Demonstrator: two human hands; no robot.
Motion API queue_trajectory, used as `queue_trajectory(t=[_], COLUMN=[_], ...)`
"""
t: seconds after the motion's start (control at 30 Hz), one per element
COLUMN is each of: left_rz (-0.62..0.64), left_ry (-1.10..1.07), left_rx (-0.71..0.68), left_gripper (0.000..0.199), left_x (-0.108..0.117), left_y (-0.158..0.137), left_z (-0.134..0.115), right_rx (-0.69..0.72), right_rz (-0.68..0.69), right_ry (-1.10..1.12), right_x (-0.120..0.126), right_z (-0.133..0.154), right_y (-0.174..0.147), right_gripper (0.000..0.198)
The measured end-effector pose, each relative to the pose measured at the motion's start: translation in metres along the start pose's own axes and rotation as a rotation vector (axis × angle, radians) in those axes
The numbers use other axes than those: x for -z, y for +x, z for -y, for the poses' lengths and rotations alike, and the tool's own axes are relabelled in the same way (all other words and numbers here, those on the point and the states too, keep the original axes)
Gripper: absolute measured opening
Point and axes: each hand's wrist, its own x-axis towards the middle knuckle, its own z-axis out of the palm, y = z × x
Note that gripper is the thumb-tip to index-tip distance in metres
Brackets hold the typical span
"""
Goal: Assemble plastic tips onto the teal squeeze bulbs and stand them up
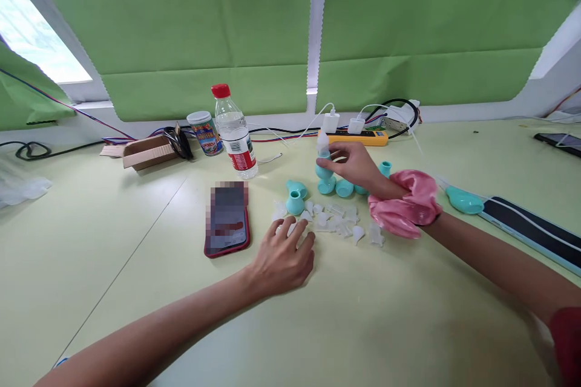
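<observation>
My right hand, with a pink scrunchie at the wrist, grips a teal bulb-shaped plastic piece between thumb and fingers. A translucent white tip points up from its top. The held piece is upright above another teal piece; whether they are joined I cannot tell. My left hand rests on the table with its fingers apart and bent. Its fingertips reach the near edge of several scattered small translucent pieces. Just beyond them stands a teal funnel-like piece. More teal pieces lie under my right hand.
A red-cased phone lies left of my hands. Behind it stand a red-capped bottle and a can, beside a cardboard box. A yellow power strip with chargers runs along the back. A teal-tipped cable item and dark slab lie right.
</observation>
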Motion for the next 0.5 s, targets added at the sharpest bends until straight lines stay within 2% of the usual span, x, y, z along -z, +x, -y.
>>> queue_trajectory(t=[0.2,0.37,0.43,0.5], left_rz=[0.095,0.213,0.219,0.215], left_ry=[0.018,-0.018,-0.031,-0.048], left_rx=[0.072,0.075,0.055,0.034], left_gripper=[0.027,0.025,0.024,0.023], left_x=[-0.001,-0.003,-0.004,-0.004], left_y=[0.0,0.0,-0.001,-0.001], left_z=[0.003,0.005,0.006,0.007], right_rx=[0.008,-0.007,-0.032,-0.047], right_rz=[0.007,0.112,0.107,0.046], right_ry=[-0.099,-0.139,-0.154,-0.164], right_x=[-0.024,-0.039,-0.04,-0.037], right_z=[-0.017,-0.028,-0.029,-0.025], right_y=[0.019,0.017,0.013,0.005], right_gripper=[0.017,0.018,0.029,0.05])
